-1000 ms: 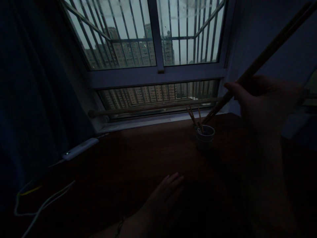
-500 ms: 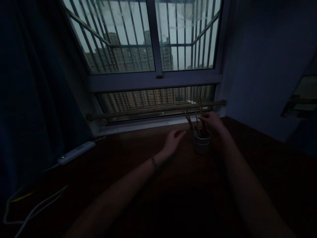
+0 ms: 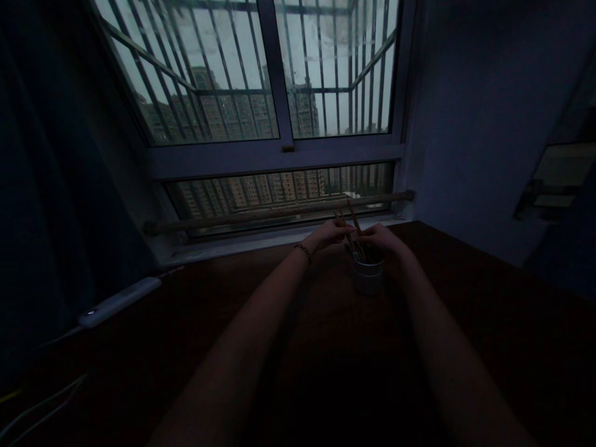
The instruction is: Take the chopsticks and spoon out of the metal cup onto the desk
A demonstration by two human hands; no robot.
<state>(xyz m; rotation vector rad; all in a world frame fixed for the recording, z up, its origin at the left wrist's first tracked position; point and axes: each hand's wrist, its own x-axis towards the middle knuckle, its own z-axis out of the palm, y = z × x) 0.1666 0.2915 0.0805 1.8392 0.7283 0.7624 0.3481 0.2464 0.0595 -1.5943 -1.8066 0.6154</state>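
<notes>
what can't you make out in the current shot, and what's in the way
All in the head view:
- Lower ends of the sticks: hidden by the wall of the cup.
- Fingertips of the left hand and right hand: too dark and small to tell a grip from a touch.
- The rest of the yellow item: cut off by the left edge.

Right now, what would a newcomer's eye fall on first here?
Probably the bright, barred window, filling the upper middle of the dim view. Below its right side, the left hand and right hand are close together at thin sticks in a small cup. A long white object lies at left.
</notes>
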